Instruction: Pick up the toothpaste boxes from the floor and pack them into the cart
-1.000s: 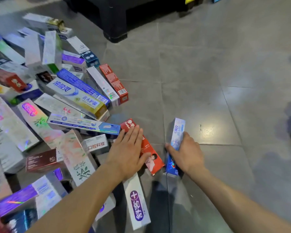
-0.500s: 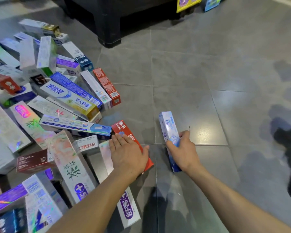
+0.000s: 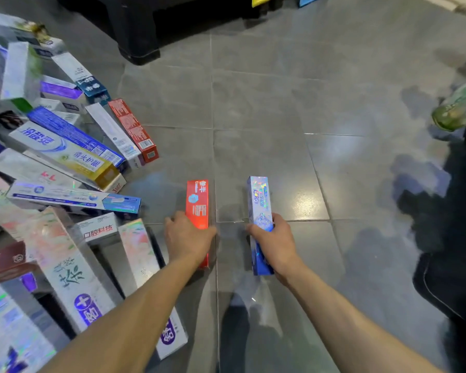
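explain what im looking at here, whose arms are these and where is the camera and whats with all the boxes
There is no machine here. These are a person's two bare arms, and the single picture comes from a wide-angle camera worn on their head, looking forward and down.

The surface is a grey tiled floor. A pile of toothpaste boxes lies scattered on its left side.

The left hand holds a red box. The right hand holds a shiny blue and silver box. Each grip closes around the near half of its box, and both boxes point away from the person, side by side but apart.

A dark piece of furniture stands at the top; whether it is the cart is unclear.
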